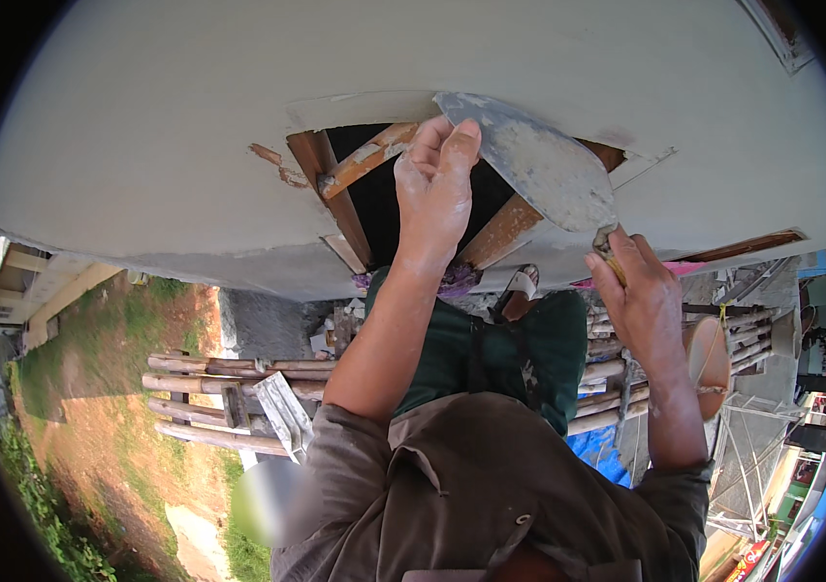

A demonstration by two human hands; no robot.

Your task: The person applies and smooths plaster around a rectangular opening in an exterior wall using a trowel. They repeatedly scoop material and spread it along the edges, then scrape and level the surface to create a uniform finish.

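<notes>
A large plastering trowel [549,170] with a grey, plaster-smeared blade is raised against the pale wall [190,126]. My right hand [644,291] wraps around its short yellowish handle, at the blade's lower right end. Near the upper left end of the blade, my dusty left hand [437,184] is closed, fingers curled and thumb tip overlapping the blade's edge. Whether it pinches the blade or something small is hidden. Behind both hands is a dark opening in the wall, crossed by brown wooden members [502,231]. The blade covers part of this opening.
Bamboo poles [229,386] form a platform by my legs. A grey channel-shaped metal piece [285,412] lies on the left poles. A tan rounded object [709,357] hangs at the right. Grassy ground [112,378] lies far below; blue sheeting [599,456] shows under the poles.
</notes>
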